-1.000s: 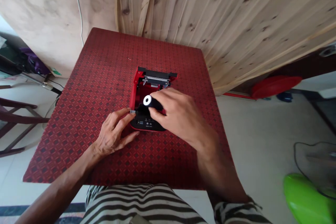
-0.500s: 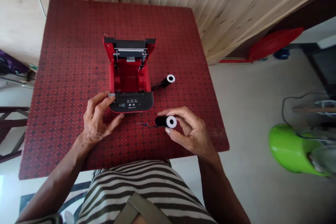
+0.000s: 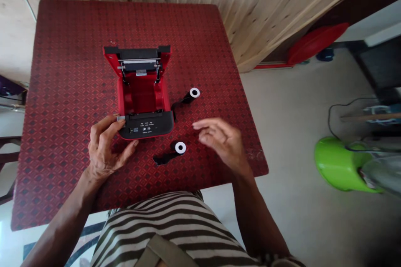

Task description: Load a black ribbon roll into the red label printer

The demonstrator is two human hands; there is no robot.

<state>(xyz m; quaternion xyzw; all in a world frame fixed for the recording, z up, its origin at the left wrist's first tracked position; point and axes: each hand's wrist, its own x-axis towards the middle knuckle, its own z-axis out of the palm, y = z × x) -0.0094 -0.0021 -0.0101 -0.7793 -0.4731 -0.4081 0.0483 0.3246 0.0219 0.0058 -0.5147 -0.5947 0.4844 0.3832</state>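
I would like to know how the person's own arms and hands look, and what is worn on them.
The left hand and right hand are bare, with no gloves, rings or watch visible. The forearms are uncovered too; only a blurred sleeve edge shows at the right arm. The body wears a garment with dark and pale stripes.

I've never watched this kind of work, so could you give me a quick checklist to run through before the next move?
1. Lid raised: ok, it stands open on the red-and-black machine.
2. Machine touched by a hand: ok, the left hand has fingers on the grey tab.
3. Right hand free: ok, it holds nothing.
4. Both rolls outside the machine: ok, near roll and far roll are on the table.
5. Rolls fully wound: not ok, both trail loose ends.
6. Machine switched off: cannot tell.
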